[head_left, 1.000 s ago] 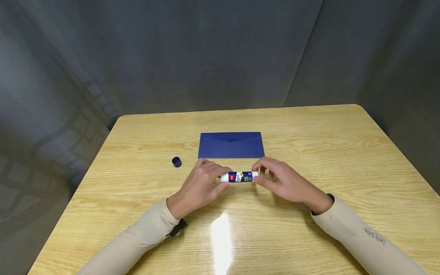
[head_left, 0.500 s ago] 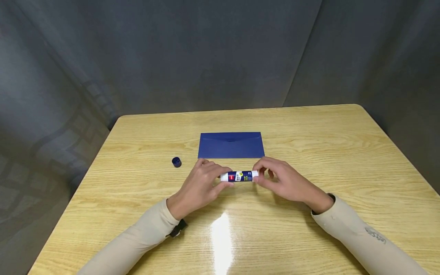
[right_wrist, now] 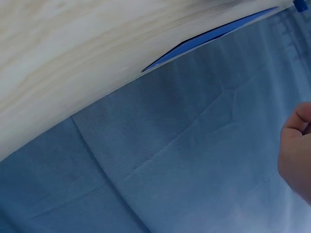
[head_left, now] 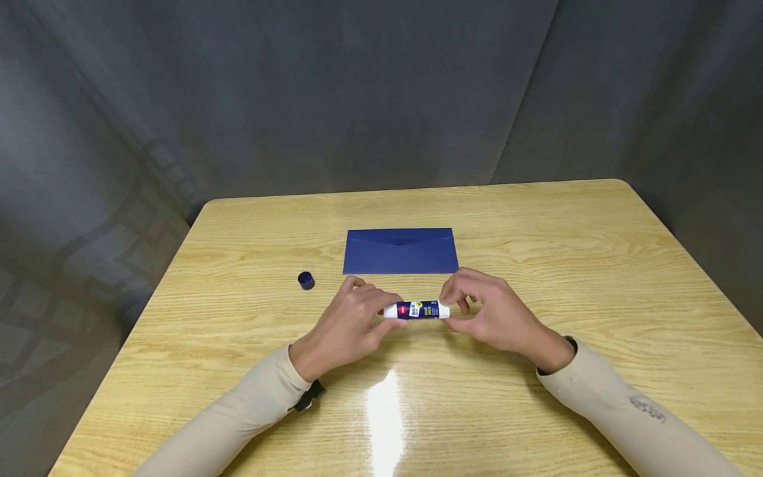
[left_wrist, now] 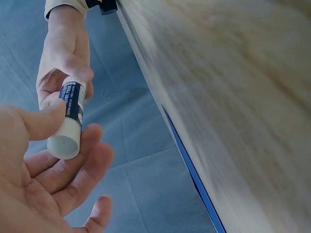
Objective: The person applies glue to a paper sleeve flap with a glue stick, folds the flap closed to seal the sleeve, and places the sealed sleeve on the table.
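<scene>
A capped-off glue stick, white at both ends with a dark blue label, lies level between both hands above the table. My left hand pinches its left white end between thumb and fingers. At the other end my right hand holds the white base between thumb and index finger. In the left wrist view the round white end of the glue stick faces the camera, with the left hand's fingers under it and the right hand beyond. A small dark blue cap stands on the table to the left.
A dark blue envelope lies flat just beyond the hands, flap side up. The wooden table has a rounded far edge with a grey curtain hanging behind it. In the right wrist view, the envelope appears edge-on.
My right hand's fingers have shifted around the base of the glue stick, index finger higher over it. The stick has dipped slightly toward me. My left hand keeps its hold.
</scene>
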The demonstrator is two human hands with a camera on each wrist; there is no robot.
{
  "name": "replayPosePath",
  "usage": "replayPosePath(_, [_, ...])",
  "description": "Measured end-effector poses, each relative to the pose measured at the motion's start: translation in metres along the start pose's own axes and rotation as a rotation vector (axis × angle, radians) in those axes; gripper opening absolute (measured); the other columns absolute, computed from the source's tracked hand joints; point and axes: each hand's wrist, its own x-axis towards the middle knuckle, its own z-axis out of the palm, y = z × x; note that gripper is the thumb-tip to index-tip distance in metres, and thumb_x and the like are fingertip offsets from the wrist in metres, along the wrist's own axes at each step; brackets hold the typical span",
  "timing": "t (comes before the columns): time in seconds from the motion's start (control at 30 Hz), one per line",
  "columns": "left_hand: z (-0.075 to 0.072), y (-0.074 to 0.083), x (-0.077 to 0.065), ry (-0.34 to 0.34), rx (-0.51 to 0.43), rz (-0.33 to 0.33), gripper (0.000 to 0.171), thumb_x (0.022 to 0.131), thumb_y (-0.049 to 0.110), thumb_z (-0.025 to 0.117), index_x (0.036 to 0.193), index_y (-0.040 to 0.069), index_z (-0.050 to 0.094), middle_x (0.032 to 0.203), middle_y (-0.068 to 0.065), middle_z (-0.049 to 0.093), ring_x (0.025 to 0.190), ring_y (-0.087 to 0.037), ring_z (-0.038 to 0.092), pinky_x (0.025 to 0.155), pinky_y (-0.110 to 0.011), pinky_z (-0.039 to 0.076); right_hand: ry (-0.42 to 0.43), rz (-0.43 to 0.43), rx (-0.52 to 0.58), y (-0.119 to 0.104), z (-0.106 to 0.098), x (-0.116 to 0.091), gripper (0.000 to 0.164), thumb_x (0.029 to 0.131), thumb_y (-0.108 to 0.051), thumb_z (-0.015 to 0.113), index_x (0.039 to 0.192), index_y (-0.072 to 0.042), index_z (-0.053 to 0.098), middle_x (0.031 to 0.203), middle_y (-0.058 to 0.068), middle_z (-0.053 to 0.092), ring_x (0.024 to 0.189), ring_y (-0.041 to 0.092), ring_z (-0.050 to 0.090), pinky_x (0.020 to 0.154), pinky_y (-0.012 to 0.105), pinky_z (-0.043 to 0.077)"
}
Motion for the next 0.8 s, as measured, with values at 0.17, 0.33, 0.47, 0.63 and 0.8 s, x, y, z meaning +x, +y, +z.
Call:
replayPosePath(0.17, [-0.001,0.001,0.000,-0.029,0.005,-0.008,0.029,0.086,0.035,0.076,0.105,0.012,0.075,0.093,0.002,0.078,0.081,-0.010,0.071,0.091,-0.036,0.045,-0.063,0.044,-0.030,-0.001,0.002,0.000,0.042,0.073,0.001,0.084,0.087,-0.026,0.056,0.091,-0.014,0.056,0.073,0.007,0.051,0.064,0.026,0.045])
replayPosePath(0.33, [-0.002,0.002,0.000,-0.033,0.022,0.013,0.030,0.087,0.036,0.076,0.106,0.013,0.075,0.097,0.002,0.078,0.087,-0.010,0.072,0.091,-0.035,0.045,-0.148,0.074,-0.036,-0.003,0.002,0.000,0.040,0.078,-0.021,0.086,0.104,-0.034,0.059,0.099,-0.019,0.058,0.088,0.008,0.055,0.077,0.034,0.049])
replayPosePath(0.47, [-0.002,0.002,0.001,-0.012,0.039,0.054,0.032,0.087,0.039,0.075,0.106,0.013,0.075,0.097,0.003,0.078,0.089,-0.011,0.072,0.089,-0.034,0.046,-0.178,0.027,-0.075,-0.003,0.002,0.001,0.036,0.085,-0.034,0.080,0.116,-0.037,0.062,0.107,-0.021,0.064,0.095,0.002,0.059,0.083,0.035,0.052])
replayPosePath(0.63, [0.000,-0.001,0.000,0.010,0.112,0.063,0.046,0.083,0.046,0.076,0.114,0.012,0.072,0.105,0.001,0.075,0.096,-0.015,0.068,0.085,-0.035,0.047,-0.112,-0.023,-0.165,0.001,0.000,0.001,0.034,0.086,-0.031,0.079,0.118,-0.033,0.066,0.111,-0.017,0.070,0.097,0.003,0.065,0.083,0.034,0.052])
replayPosePath(0.8, [-0.004,-0.014,-0.010,-0.031,0.330,0.035,0.055,0.084,0.048,0.076,0.122,0.010,0.067,0.113,-0.002,0.070,0.102,-0.022,0.063,0.088,-0.043,0.048,-0.080,0.022,-0.204,0.009,-0.005,0.000,0.034,0.086,-0.026,0.078,0.119,-0.026,0.069,0.117,-0.010,0.072,0.107,0.013,0.069,0.088,0.040,0.055])
